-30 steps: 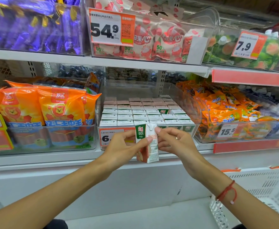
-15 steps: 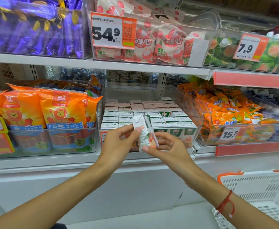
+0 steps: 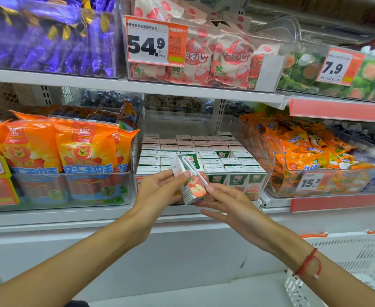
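A small white and green juice carton with a straw taped to its side is tilted in front of the shelf. My left hand grips its left side with thumb and fingers. My right hand touches its lower right corner with the fingertips, palm turned up beneath it. Behind the carton, a clear bin holds several rows of the same cartons.
Orange sausage packs fill the bin to the left and orange snack packs the bin to the right. An upper shelf carries candy bins with price tags. A white shopping basket stands at lower right.
The carton has been turned from upright to tilted, straw side facing me, and lifted slightly. My right hand moved from the carton's top to its lower right corner.
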### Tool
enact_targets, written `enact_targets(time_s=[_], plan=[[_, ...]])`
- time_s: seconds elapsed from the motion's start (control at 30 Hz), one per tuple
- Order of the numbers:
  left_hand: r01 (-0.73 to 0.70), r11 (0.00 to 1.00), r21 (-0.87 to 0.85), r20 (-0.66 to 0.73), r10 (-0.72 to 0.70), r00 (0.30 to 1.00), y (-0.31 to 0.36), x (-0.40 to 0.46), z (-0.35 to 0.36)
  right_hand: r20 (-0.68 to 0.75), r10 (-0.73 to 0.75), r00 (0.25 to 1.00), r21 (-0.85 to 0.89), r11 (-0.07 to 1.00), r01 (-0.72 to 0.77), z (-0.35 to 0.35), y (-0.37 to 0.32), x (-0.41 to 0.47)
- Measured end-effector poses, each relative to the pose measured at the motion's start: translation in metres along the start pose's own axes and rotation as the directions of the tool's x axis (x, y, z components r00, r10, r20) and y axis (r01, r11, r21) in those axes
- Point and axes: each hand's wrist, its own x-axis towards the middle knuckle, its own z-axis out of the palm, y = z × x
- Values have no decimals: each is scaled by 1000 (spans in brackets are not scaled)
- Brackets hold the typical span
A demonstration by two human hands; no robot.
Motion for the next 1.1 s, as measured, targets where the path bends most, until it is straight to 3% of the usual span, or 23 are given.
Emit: enact_targets(time_s=[0.17, 0.33, 0.5, 0.6, 0.67, 0.77, 0.87, 1.1], plan=[[-76, 997, 13, -55, 76, 996, -3, -2, 2, -105, -129, 986, -50, 991, 125, 5, 0, 0], [-84, 990, 110, -32, 88, 996, -4, -5, 7, -229, -322, 919, -294, 922, 250, 16, 0, -6], [-39, 990, 134, 15, 37, 999, 0, -6, 7, -178, -486, 855, -514, 787, 340, 18, 2, -11], [-54, 983, 177, 11, 53, 999, 3, -5, 4, -99, -373, 923, -421, 856, 300, 13, 0, -12], [-146, 946, 291, 12, 149, 989, 5, -5, 1, -51, -266, 962, -296, 924, 240, 10, -3, -12], [-353, 754, 554, 70, 380, 922, 4, -6, -1, -93, -273, 958, -205, 946, 250, 7, -4, -11], [-496, 603, 625, 168, 516, 840, 2, -8, 1, -166, -310, 936, -174, 943, 282, 7, -4, -10], [-514, 598, 615, 219, 497, 840, 0, -7, 2, -172, -325, 930, -192, 937, 292, 5, -5, -12]])
